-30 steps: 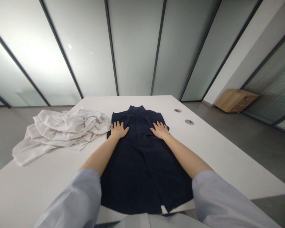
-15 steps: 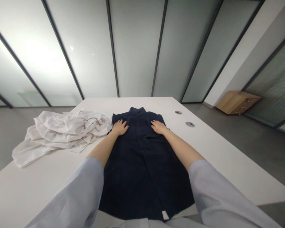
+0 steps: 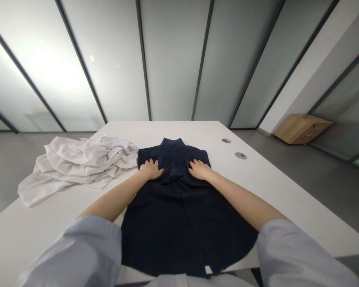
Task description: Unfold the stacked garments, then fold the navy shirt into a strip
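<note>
1. Because the white cloth (image 3: 86,163) lies heaped at left, the dark shirt (image 3: 188,227) has room, seemingly by intent, to lie mid-desk (image 3: 287,203), collar away.
2. Left grip (image 3: 151,170): palm down, fingers extended, resting on the shirt's chest, apparently steadying it, grasping nothing.
3. Right grip (image 3: 200,170): likewise opened out, touching the chest's other side.

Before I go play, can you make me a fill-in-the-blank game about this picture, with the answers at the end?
1. The left hand and the right hand rest on a dark shirt, whose ____ lies at its far end.
2. The crumpled cloth left of the shirt is coloured ____.
3. The table has ____ round fittings showing to the right of the shirt.
4. The wooden cabinet stands on the ____.

Missing words: collar, white, two, floor.
</note>
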`<action>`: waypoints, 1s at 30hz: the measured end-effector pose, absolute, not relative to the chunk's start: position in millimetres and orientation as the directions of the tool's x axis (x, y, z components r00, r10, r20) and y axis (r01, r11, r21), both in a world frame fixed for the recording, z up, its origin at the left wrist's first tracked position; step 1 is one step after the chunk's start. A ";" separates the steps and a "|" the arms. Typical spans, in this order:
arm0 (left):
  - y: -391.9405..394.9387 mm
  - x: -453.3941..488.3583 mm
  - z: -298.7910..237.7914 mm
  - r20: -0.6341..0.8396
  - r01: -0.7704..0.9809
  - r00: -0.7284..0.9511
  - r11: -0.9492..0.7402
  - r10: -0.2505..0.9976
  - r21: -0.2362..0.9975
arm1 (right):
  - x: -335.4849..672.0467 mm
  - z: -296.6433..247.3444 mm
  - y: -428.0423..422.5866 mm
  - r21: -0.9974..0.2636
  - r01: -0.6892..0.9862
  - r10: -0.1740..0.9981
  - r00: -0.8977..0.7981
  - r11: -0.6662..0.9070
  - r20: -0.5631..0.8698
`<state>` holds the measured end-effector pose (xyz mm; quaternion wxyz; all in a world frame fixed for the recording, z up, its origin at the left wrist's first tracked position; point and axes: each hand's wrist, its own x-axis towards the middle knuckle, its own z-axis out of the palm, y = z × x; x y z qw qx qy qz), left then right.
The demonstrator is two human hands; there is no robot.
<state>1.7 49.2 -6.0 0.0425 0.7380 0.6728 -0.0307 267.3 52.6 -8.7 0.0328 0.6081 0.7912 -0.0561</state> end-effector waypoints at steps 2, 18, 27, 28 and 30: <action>50.0 -0.1 7.0 -0.168 0.990 0.142 -0.143 0.975 0.008 | 268.7 2.8 53.1 -0.037 0.960 0.950 -0.279 0.277 -0.138; 147.9 0.3 11.3 0.001 0.982 0.121 -0.120 0.993 0.149 | 267.9 9.3 163.3 -0.204 0.968 0.988 -0.151 0.145 -0.016; 153.2 14.9 17.6 -0.014 0.981 -0.024 0.027 1.000 0.194 | 248.6 4.7 160.4 -0.219 0.971 0.994 -0.088 0.101 0.069; 152.2 14.7 18.7 0.003 0.979 -0.035 0.033 0.999 0.200 | 247.9 6.2 157.7 -0.222 0.970 0.993 -0.081 0.098 0.087; 148.4 12.7 19.5 0.083 0.975 -0.047 0.028 0.995 0.220 | 247.9 9.2 150.9 -0.226 0.969 0.986 -0.066 0.099 0.153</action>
